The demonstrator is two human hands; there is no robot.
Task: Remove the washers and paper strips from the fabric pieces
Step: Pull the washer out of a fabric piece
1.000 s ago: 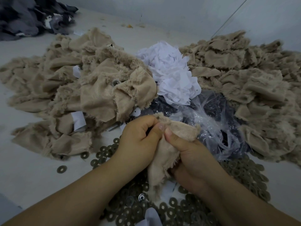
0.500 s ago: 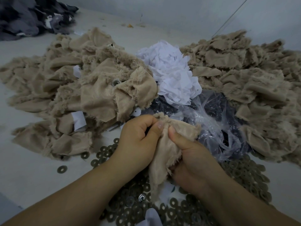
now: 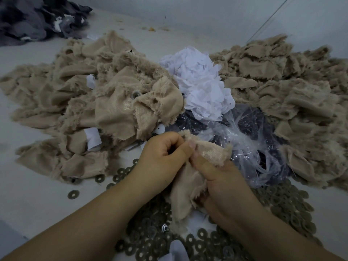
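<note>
My left hand (image 3: 162, 159) and my right hand (image 3: 216, 178) both pinch one beige furry fabric piece (image 3: 188, 193) at its top edge, thumbs close together; the rest of the piece hangs down between my wrists. A big pile of beige fabric pieces (image 3: 116, 110) with white paper strips (image 3: 92, 138) tucked in lies to the left, one metal fastener (image 3: 135, 95) showing on it. Several dark washers (image 3: 150, 240) are spread on the surface below my hands. A heap of white paper strips (image 3: 199, 85) sits behind.
Another pile of beige fabric pieces (image 3: 291, 102) fills the right side. A crumpled clear plastic bag (image 3: 244, 144) over dark material lies right of my hands. Dark grey fabric (image 3: 37, 17) is heaped at the far left corner. A wall (image 3: 226, 16) runs behind.
My thumbs have shifted slightly along the top edge of the fabric piece; the hands stay in the same place.
</note>
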